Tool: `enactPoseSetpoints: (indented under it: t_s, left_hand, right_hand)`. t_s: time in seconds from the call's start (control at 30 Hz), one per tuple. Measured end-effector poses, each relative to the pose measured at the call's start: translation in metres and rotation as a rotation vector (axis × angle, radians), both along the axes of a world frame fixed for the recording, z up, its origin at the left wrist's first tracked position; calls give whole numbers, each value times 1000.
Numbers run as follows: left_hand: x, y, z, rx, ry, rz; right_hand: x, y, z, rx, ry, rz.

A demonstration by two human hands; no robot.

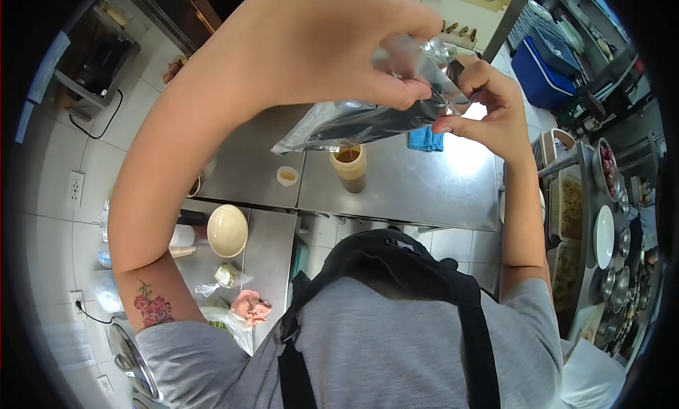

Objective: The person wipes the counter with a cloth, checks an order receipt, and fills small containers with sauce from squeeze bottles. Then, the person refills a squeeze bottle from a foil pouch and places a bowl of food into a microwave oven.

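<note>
A silver foil pouch (368, 119) is held up above the steel table, tilted, with one corner pointing down to the left. My left hand (396, 62) pinches its upper part between thumb and fingers. My right hand (488, 101) grips the crumpled end at the right. Just below the pouch, an uncapped plastic bottle (350, 172) with brown sauce stands upright on the table. The pouch partly covers the view of the bottle's mouth area. Left of the bottle sits a small white cap (287, 176) with some brownish residue.
A folded blue cloth (425, 139) lies on the steel table (417, 189). To the left are a cream bowl (227, 231), a knotted plastic bag (226, 276) and pink meat-like pieces (251, 308). Shelves with bowls and a white plate (603, 236) stand at the right.
</note>
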State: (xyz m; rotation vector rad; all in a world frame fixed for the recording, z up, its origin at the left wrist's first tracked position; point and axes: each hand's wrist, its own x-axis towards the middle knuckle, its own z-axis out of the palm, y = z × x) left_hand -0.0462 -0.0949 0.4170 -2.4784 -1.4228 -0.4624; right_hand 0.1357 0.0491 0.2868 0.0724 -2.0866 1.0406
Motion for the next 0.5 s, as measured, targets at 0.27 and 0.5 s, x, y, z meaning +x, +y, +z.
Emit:
enactPoseSetpoints:
  t_s: [0.27, 0.5]
  left_hand:
    - [-6, 3, 2, -94, -14, 68]
    - [-12, 10, -6, -301, -323, 187]
  right_hand:
    - [4, 1, -4, 2, -24, -80]
    - [4, 3, -11, -36, -24, -58]
